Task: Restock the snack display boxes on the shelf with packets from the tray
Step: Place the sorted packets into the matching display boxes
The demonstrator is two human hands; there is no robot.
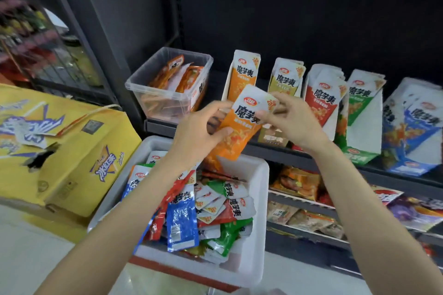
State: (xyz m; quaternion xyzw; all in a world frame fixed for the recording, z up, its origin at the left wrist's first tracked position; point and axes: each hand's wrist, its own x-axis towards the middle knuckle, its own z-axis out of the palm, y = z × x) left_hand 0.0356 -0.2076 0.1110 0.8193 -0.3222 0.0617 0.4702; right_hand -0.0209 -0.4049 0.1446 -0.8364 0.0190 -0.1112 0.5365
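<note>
Orange packet (242, 124) held up between tray and shelf, in front of the orange display box (242, 74). Left hand (199, 130) grips its lower left edge, thumb on the face. Right hand (291, 120) pinches the top right corner. White tray (256, 201) below, full of mixed packets. Red (322, 100), green (362, 112), blue (412, 127) boxes to the right on the shelf (275, 151). Clear tub (167, 84) to the left.

One head-worn view looks forward and down from close range; near is the tray (256, 199), far the shelf (299, 154).
</note>
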